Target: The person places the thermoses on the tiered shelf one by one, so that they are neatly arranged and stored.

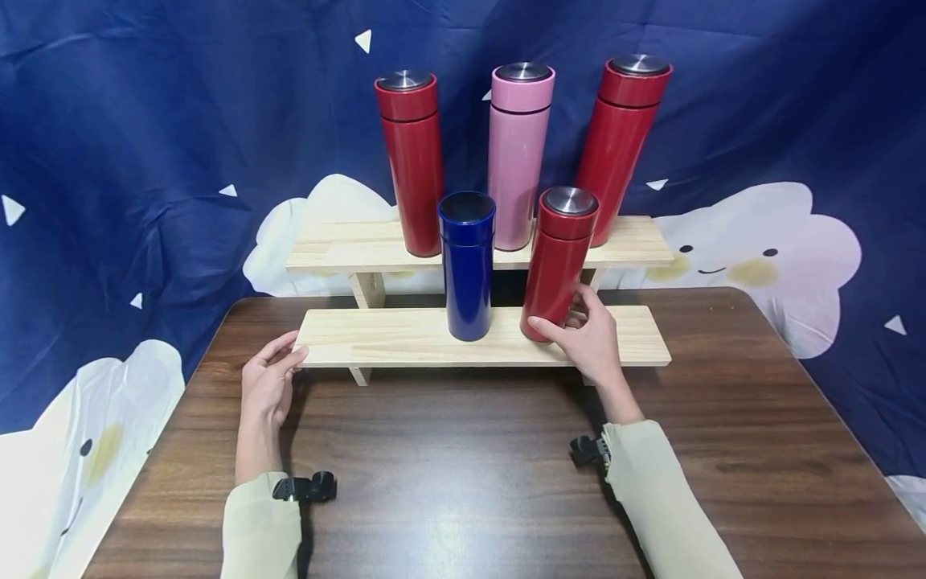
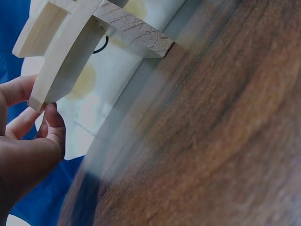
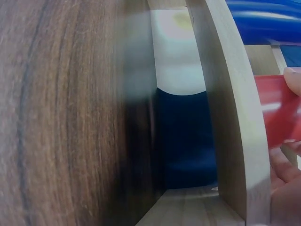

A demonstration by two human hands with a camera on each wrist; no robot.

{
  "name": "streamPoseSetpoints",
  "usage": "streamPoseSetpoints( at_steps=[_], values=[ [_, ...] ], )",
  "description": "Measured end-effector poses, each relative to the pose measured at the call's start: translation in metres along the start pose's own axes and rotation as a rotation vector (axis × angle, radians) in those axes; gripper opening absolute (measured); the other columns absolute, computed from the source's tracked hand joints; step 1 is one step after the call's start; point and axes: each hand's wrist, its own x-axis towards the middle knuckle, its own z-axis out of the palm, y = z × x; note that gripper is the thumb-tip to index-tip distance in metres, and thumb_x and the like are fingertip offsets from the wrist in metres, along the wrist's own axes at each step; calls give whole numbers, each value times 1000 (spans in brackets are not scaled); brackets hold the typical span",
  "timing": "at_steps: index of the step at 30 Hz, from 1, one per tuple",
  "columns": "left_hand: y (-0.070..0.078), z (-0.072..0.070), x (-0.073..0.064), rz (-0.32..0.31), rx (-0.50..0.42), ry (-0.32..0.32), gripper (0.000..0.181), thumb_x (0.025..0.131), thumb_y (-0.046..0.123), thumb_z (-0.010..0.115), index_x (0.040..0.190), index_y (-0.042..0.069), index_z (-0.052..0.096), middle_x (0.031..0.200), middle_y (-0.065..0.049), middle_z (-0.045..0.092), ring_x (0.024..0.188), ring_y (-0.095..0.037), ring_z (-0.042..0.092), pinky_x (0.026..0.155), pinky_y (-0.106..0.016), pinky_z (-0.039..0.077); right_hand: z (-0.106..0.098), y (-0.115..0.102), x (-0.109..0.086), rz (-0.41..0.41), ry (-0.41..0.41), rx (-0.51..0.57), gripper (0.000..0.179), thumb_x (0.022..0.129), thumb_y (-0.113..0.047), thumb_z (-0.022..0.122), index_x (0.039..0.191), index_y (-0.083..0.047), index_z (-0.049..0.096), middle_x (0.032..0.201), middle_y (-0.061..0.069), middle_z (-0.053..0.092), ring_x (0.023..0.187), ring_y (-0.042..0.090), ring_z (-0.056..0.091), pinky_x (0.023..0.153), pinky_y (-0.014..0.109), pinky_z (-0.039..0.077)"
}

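A two-tier wooden stand stands on the table, its lower board [image 1: 376, 338] in front. My left hand [image 1: 269, 382] pinches the left end of that board; in the left wrist view, the thumb and fingers [image 2: 55, 123] lie on either side of its corner. My right hand [image 1: 595, 342] grips a red thermos flask [image 1: 555, 269] with a silver lid low on its body, thumb in front. This flask stands upright at the lower board, right of a dark blue flask [image 1: 468, 281]. The right wrist view shows the red flask [image 3: 276, 110] and fingers partly, behind the board edge.
On the upper board [image 1: 336, 245] stand a red flask [image 1: 414, 169], a pink flask [image 1: 519, 161] and another red flask [image 1: 622, 149] at the right. Behind hangs a blue curtain [image 1: 181, 145] with white clouds. The brown wooden table [image 1: 448, 450] extends in front of the stand.
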Motion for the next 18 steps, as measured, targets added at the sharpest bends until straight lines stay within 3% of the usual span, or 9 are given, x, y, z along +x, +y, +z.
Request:
streamPoseSetpoints(
  at_steps=[6,18],
  values=[
    [2,0,0,5,-15,-17,28,86,-17,68,108,-1,74,94,-7,62,80,-14,60,68,-19,51,1,0,1,-3,-10,-21,73,79,-29,89,139,-9,53,122,12,65,105,25,66,90,36,57],
    [1,-2,1,-11,-8,8,29,86,-17,69,110,-3,73,93,-6,62,80,-14,60,67,-19,50,6,0,3,5,-27,-13,74,80,-23,89,140,-4,49,125,18,63,108,31,66,95,46,55]
  ],
)
